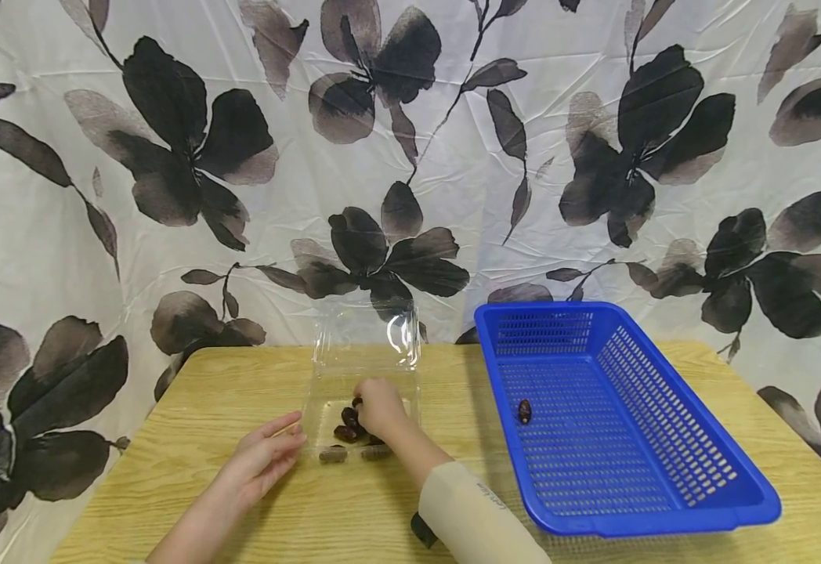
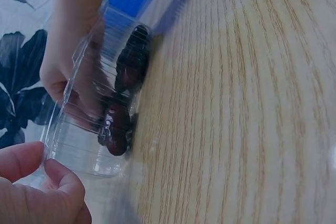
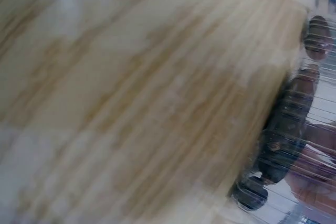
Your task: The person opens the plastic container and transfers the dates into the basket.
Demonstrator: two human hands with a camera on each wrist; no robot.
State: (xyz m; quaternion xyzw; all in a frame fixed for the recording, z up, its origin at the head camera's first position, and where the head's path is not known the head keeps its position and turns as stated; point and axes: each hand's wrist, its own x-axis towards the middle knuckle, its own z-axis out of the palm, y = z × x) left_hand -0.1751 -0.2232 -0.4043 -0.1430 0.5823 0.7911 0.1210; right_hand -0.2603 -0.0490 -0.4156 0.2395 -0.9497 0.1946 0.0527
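Pinching the clear clamshell [image 1: 329, 403] by its rim, lower centre of frame, left hand [image 1: 262, 457] braces while right hand [image 1: 382, 409] reaches among the dates [image 1: 349, 417] inside, can't tell if gripping one; glossy skins could slip, or a rim tug spill them.

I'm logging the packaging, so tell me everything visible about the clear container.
The clear container looks like thin, ribbed plastic, its lid raised at the back. It sits on the wood-grained table, left of the blue basket, with dark, date-like fruits inside. The left hand pinches its edge; the right hand reaches in.
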